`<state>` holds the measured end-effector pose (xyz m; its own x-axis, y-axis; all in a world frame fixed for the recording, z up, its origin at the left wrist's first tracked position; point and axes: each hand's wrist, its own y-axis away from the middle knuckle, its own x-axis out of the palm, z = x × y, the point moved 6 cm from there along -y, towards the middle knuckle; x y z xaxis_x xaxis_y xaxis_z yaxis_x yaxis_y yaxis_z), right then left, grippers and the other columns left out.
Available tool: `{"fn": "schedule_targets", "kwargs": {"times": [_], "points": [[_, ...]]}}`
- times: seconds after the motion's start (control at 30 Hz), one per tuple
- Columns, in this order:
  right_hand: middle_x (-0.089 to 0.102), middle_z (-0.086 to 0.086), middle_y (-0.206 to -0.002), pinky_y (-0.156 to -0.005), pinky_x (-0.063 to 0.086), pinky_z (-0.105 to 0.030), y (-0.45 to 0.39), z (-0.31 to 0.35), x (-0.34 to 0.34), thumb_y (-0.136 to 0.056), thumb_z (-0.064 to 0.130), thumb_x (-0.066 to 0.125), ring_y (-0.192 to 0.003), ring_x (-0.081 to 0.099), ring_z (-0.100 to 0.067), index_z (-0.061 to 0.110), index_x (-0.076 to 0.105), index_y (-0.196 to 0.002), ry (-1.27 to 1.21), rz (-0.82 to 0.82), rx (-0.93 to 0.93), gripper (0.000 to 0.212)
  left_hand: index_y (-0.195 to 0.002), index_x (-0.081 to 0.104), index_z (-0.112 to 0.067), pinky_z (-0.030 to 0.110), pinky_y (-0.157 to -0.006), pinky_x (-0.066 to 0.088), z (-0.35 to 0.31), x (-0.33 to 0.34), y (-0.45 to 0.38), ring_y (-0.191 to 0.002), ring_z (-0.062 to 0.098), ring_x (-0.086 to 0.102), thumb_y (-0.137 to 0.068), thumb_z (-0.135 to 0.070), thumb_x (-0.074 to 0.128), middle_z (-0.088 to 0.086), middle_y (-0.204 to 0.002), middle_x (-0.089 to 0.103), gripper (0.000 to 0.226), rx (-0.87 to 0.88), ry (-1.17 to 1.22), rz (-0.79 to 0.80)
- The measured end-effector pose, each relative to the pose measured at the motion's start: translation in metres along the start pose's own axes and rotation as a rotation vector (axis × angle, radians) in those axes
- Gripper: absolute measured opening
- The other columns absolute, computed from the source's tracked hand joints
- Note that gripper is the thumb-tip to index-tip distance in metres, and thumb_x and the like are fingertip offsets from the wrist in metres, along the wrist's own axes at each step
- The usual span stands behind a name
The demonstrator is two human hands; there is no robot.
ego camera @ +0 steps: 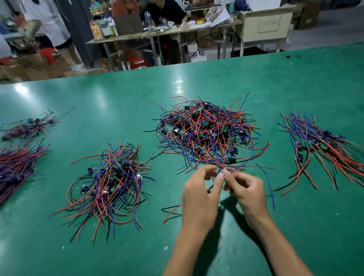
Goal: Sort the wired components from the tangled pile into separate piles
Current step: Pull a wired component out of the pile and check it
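The left hand [200,194] and the right hand [246,190] were held close together just above the green bench [126,94], fingertips nearly meeting. The fingers of both hands were curled, and thin wires [237,169] were pinched between them at the near edge of the tangled pile [205,133]; which hand held which strand could not be told. A red and black pair of leads [170,211] was seen trailing out from under the left hand, and a single blue wire [269,187] was seen hanging down beside the right hand.

The tangled pile, a heap of red, blue and black wires with small green circuit boards mixed in, was located just beyond the hands at the middle of the bench. A sorted pile [111,182] was laid to its left, and another sorted pile [327,150], with its wires combed toward the near right, was set well apart on the right. Two further bundles [5,171] [28,128] were placed at the far left, blurred.

Beyond the bench, a cluttered work table [164,32] with seated people behind it was visible.
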<state>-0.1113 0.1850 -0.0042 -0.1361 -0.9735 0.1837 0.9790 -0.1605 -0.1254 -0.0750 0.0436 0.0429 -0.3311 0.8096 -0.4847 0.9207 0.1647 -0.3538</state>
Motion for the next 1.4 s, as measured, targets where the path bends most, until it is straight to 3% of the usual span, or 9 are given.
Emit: {"fn": "schedule_targets", "kwargs": {"times": [0.2,0.33,0.47,0.57,0.73,0.97,1.1,1.27,1.4], "points": [[0.076,-0.001,-0.071,-0.063,0.052,-0.017,0.001,0.006,-0.003,-0.076,0.024,0.083,-0.063,0.066,-0.006,0.022,0.081,-0.068,-0.025,-0.102,-0.032,0.008,-0.094,0.076,-0.019,0.031,-0.069,0.059,0.012,0.018,0.000,-0.067,0.007,0.069,-0.097,-0.022,0.065,-0.004,-0.077,0.075,0.012,-0.243,0.237,0.147],[0.075,0.000,-0.072,-0.062,0.052,-0.019,0.001,0.007,-0.005,-0.076,0.020,0.087,-0.064,0.068,-0.007,0.023,0.081,-0.068,0.048,-0.123,-0.040,0.011,-0.082,0.075,-0.007,0.023,-0.046,0.045,0.021,0.023,0.002,-0.048,0.013,0.056,-0.096,-0.018,0.062,0.000,-0.073,0.072,0.022,-0.468,0.456,0.288],[0.074,0.000,-0.079,-0.066,0.055,-0.035,0.004,0.002,0.003,-0.089,0.024,0.078,-0.067,0.065,-0.013,0.021,0.081,-0.079,0.147,0.014,0.014,0.010,-0.076,0.073,-0.009,0.019,-0.038,0.037,0.022,0.022,0.009,-0.041,0.010,0.049,-0.098,-0.012,0.061,0.001,-0.060,0.064,0.025,-0.555,0.673,0.283],[0.072,0.000,-0.074,-0.062,0.054,-0.029,0.008,0.001,0.016,-0.098,0.020,0.066,-0.061,0.062,-0.013,0.021,0.081,-0.090,0.167,0.166,0.037,0.018,-0.066,0.071,-0.015,0.017,-0.036,0.036,0.025,0.023,0.010,-0.038,0.009,0.047,-0.097,-0.011,0.061,0.002,-0.052,0.056,0.033,-0.565,0.687,0.242],[0.068,-0.003,-0.067,-0.061,0.046,-0.026,0.007,-0.001,0.015,-0.100,0.008,0.057,-0.059,0.056,-0.012,0.012,0.080,-0.090,0.114,0.152,0.113,0.025,-0.072,0.070,-0.014,0.019,-0.035,0.036,0.025,0.027,0.010,-0.040,0.010,0.045,-0.095,-0.012,0.061,-0.003,-0.056,0.060,0.025,-0.543,0.641,0.245],[0.075,-0.004,-0.078,-0.050,0.048,-0.021,0.005,-0.001,0.008,-0.098,0.002,0.053,-0.057,0.057,-0.009,0.006,0.078,-0.082,0.000,-0.010,0.159,0.030,-0.078,0.074,-0.005,0.018,-0.036,0.029,0.020,0.028,0.011,-0.036,0.014,0.040,-0.089,-0.010,0.065,0.001,-0.066,0.065,0.015,-0.455,0.578,0.301],[0.074,-0.006,-0.080,-0.042,0.041,-0.020,0.002,-0.002,0.002,-0.097,0.005,0.053,-0.045,0.046,-0.008,0.010,0.079,-0.080,-0.036,-0.042,0.118,0.031,-0.077,0.077,-0.013,0.020,-0.039,0.031,0.022,0.026,0.016,-0.043,0.016,0.042,-0.089,-0.010,0.064,0.002,-0.068,0.066,0.018,-0.418,0.555,0.386],[0.077,-0.002,-0.082,-0.047,0.039,-0.017,0.000,-0.001,-0.006,-0.092,0.018,0.054,-0.048,0.048,-0.008,0.023,0.080,-0.078,-0.046,-0.139,0.096,0.031,-0.080,0.078,-0.017,0.019,-0.040,0.032,0.021,0.025,0.019,-0.046,0.014,0.044,-0.091,-0.014,0.066,0.004,-0.071,0.069,0.017,-0.409,0.553,0.536],[0.077,-0.004,-0.085,-0.054,0.043,-0.021,-0.001,-0.002,-0.011,-0.096,0.015,0.052,-0.058,0.050,-0.012,0.017,0.080,-0.079,-0.105,-0.211,0.154,0.033,-0.079,0.076,-0.014,0.019,-0.042,0.035,0.019,0.026,0.022,-0.049,0.012,0.047,-0.091,-0.009,0.062,0.001,-0.068,0.068,0.019,-0.387,0.532,0.626]]}}
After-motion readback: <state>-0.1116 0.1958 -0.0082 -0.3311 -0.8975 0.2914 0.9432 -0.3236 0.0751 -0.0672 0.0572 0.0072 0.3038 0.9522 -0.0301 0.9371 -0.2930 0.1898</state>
